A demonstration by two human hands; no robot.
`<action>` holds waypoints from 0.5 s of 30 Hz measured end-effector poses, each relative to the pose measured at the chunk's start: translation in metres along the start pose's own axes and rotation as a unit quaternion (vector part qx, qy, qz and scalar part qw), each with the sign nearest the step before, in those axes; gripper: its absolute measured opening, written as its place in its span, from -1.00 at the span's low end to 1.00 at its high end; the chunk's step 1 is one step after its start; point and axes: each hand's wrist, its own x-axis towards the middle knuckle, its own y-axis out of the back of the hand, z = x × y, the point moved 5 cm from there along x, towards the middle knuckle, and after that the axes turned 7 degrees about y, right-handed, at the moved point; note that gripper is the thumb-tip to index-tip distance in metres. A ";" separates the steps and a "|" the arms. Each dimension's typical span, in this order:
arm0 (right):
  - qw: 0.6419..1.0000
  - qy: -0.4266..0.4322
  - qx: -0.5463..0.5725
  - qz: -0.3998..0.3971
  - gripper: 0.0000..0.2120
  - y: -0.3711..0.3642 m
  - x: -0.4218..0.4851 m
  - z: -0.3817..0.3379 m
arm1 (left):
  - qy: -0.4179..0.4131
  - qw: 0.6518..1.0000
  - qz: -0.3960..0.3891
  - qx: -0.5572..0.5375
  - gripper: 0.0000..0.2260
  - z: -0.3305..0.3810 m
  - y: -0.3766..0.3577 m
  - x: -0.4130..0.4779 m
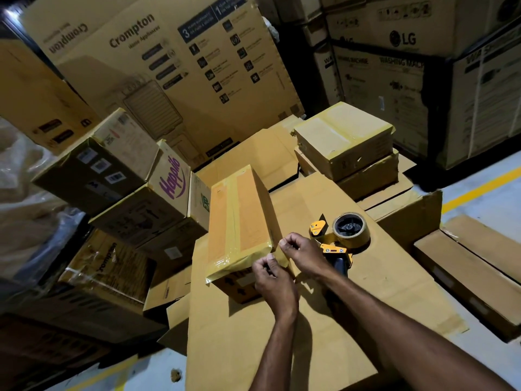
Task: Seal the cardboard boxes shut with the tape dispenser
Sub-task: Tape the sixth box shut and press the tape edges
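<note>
A narrow cardboard box (pixel 239 218) with brown tape along its top seam lies on a large flat carton (pixel 282 348). Both hands are at its near right corner. My left hand (pixel 272 277) pinches the loose end of a tape strip (pixel 283 256) that comes off that corner. My right hand (pixel 301 251) pinches the same strip from above. The yellow and black tape dispenser (pixel 339 235) with its brown roll lies by itself on the flat carton, just right of my right hand.
Two taped boxes (pixel 346 148) are stacked behind to the right. Stacked cartons (pixel 124 179) crowd the left side, and tall appliance boxes (pixel 169 66) form a wall behind. Long flat boxes (pixel 473 266) lie on the grey floor to the right, past a yellow line (pixel 479 187).
</note>
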 end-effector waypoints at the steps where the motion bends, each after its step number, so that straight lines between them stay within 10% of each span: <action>1: 1.000 0.014 -0.019 0.002 -0.78 0.000 0.000 -0.003 | 0.002 1.000 0.002 -0.002 -0.86 0.001 0.000 0.000; 15: 0.988 0.089 -0.129 -0.008 -0.83 -0.002 0.023 -0.008 | 0.078 0.993 0.082 -0.031 -0.86 -0.004 -0.011 0.004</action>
